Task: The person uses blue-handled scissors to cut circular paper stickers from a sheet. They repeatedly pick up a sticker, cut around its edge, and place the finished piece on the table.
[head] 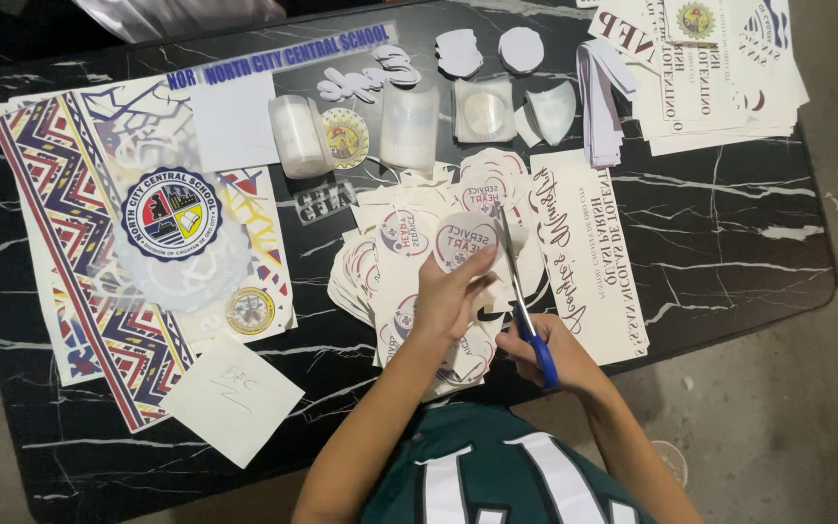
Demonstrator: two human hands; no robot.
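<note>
Scissors at work on a printed sheet, black marble-patterned table.

Right hand grips blue-handled steel scissors, blades pointing away across a white sheet of round printed stickers. Left hand pinches that sheet, lifted just above a loose pile of similar cut sheets. Beyond: a clear plastic roll, then 2 white cut-out shapes near the far edge.

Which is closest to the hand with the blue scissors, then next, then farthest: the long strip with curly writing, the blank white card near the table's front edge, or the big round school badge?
From the right hand:
1. Long strip with curly writing, just beyond it and slightly right.
2. Blank white card, off to the left near the front edge.
3. Big round school badge, far left and farther back.
</note>
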